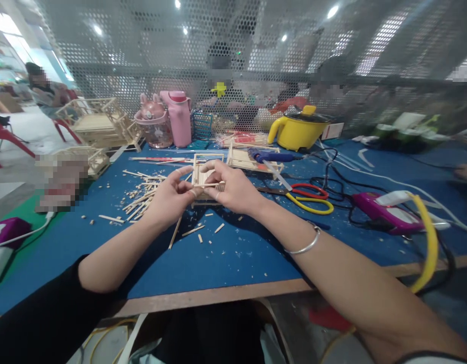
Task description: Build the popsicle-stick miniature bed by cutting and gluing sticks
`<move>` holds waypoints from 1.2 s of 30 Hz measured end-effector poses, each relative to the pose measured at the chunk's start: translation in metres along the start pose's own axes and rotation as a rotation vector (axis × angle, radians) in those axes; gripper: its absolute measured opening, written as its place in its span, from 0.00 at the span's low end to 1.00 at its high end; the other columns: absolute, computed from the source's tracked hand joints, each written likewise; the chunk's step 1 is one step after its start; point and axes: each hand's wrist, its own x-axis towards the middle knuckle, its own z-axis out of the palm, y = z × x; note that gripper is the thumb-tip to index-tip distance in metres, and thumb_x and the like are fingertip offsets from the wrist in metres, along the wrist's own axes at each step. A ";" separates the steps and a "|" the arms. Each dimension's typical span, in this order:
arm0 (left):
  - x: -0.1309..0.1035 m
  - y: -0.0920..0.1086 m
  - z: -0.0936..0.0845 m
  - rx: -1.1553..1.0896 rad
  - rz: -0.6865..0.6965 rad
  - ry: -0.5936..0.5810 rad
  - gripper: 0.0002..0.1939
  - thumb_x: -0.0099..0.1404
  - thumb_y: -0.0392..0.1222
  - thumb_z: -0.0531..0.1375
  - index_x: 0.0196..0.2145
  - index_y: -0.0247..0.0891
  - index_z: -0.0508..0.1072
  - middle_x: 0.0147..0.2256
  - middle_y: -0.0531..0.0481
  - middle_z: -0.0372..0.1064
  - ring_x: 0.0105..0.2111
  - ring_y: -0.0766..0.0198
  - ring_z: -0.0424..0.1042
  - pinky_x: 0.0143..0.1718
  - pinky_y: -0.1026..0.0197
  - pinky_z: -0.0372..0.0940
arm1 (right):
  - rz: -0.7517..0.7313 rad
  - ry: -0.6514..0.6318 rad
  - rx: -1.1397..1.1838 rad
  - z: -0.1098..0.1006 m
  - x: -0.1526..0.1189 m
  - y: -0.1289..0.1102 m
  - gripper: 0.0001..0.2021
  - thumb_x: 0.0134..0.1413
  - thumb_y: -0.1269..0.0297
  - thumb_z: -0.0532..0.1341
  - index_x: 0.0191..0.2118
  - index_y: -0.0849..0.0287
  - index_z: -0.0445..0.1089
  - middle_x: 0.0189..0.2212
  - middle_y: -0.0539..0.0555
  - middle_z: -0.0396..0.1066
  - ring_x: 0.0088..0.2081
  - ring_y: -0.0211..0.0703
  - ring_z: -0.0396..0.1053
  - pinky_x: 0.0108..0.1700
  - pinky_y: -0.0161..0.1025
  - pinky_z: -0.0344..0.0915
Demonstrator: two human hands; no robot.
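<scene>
Near the middle of the blue table, my left hand (173, 196) and my right hand (231, 188) meet over a small wooden stick frame (203, 174). Between them runs a thin wooden stick (208, 185), pinched at its left part by my left thumb and fingers and at its right part by my right thumb and fingers. The frame lies just behind and under the stick, partly hidden by my fingers. Loose sticks (140, 205) are heaped left of my left hand, and short cut pieces (193, 230) lie in front.
Behind my right hand are a second stick frame (246, 157) and a blue glue gun (275, 155). Scissors (309, 197), cables and a purple power strip (388, 212) lie right. A yellow pot (301, 131), pink bottle (179, 121) and wooden models (97, 124) stand behind. A person sits far left.
</scene>
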 end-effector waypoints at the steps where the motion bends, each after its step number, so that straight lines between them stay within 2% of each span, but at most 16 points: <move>1: 0.000 0.000 0.000 -0.002 0.001 0.000 0.34 0.51 0.38 0.67 0.55 0.33 0.61 0.21 0.60 0.65 0.19 0.73 0.61 0.23 0.67 0.56 | -0.007 0.002 -0.005 0.000 0.000 0.000 0.16 0.49 0.73 0.58 0.45 0.57 0.61 0.28 0.47 0.71 0.31 0.37 0.69 0.37 0.36 0.63; 5: 0.002 -0.002 0.001 -0.011 0.015 0.020 0.33 0.53 0.34 0.65 0.55 0.32 0.61 0.21 0.61 0.63 0.19 0.74 0.59 0.22 0.67 0.53 | 0.000 0.000 0.002 0.000 0.000 0.000 0.16 0.48 0.72 0.59 0.45 0.58 0.61 0.28 0.47 0.72 0.31 0.38 0.69 0.37 0.37 0.63; 10: 0.002 0.001 0.002 -0.020 -0.017 0.017 0.31 0.52 0.31 0.64 0.54 0.33 0.62 0.21 0.60 0.62 0.20 0.73 0.61 0.24 0.66 0.55 | 0.012 0.000 0.022 -0.001 0.001 0.000 0.16 0.48 0.71 0.59 0.45 0.57 0.61 0.28 0.48 0.72 0.31 0.38 0.70 0.38 0.38 0.64; 17: 0.003 -0.006 -0.002 0.019 0.061 -0.039 0.32 0.56 0.35 0.63 0.57 0.34 0.59 0.21 0.59 0.62 0.20 0.73 0.60 0.24 0.65 0.56 | 0.002 0.003 -0.026 -0.001 0.001 0.000 0.16 0.49 0.70 0.59 0.46 0.57 0.61 0.28 0.48 0.72 0.32 0.39 0.71 0.37 0.39 0.64; 21: 0.004 -0.011 -0.013 -0.055 0.069 -0.172 0.43 0.56 0.34 0.63 0.64 0.41 0.47 0.30 0.54 0.68 0.25 0.71 0.64 0.28 0.65 0.58 | 0.023 -0.011 -0.065 -0.001 0.000 0.001 0.17 0.49 0.69 0.60 0.46 0.56 0.61 0.30 0.49 0.74 0.31 0.40 0.71 0.37 0.39 0.64; 23: 0.003 -0.010 -0.017 -0.060 0.071 -0.206 0.46 0.54 0.33 0.64 0.65 0.44 0.45 0.36 0.50 0.68 0.26 0.73 0.64 0.28 0.65 0.58 | 0.028 -0.014 -0.067 -0.001 0.000 0.001 0.17 0.49 0.70 0.61 0.46 0.56 0.61 0.31 0.50 0.75 0.32 0.40 0.71 0.37 0.39 0.64; 25: 0.003 -0.008 -0.020 -0.038 0.102 -0.211 0.47 0.52 0.31 0.64 0.65 0.43 0.46 0.39 0.49 0.67 0.25 0.74 0.63 0.28 0.65 0.59 | 0.021 -0.011 -0.069 -0.001 0.000 0.000 0.17 0.49 0.70 0.61 0.46 0.56 0.62 0.31 0.50 0.75 0.33 0.41 0.72 0.38 0.40 0.64; 30: 0.002 -0.008 -0.019 0.008 0.145 -0.211 0.48 0.50 0.29 0.62 0.64 0.38 0.46 0.34 0.52 0.65 0.25 0.73 0.63 0.29 0.64 0.59 | -0.004 -0.003 -0.127 -0.002 0.001 -0.001 0.17 0.49 0.69 0.60 0.47 0.56 0.62 0.29 0.49 0.74 0.32 0.42 0.71 0.37 0.40 0.63; 36: 0.002 -0.010 -0.017 0.031 0.163 -0.207 0.44 0.50 0.28 0.61 0.63 0.39 0.50 0.33 0.54 0.64 0.25 0.73 0.63 0.29 0.65 0.59 | -0.074 -0.011 -0.258 -0.004 0.003 -0.007 0.16 0.50 0.70 0.60 0.46 0.55 0.63 0.30 0.50 0.74 0.34 0.44 0.71 0.39 0.42 0.62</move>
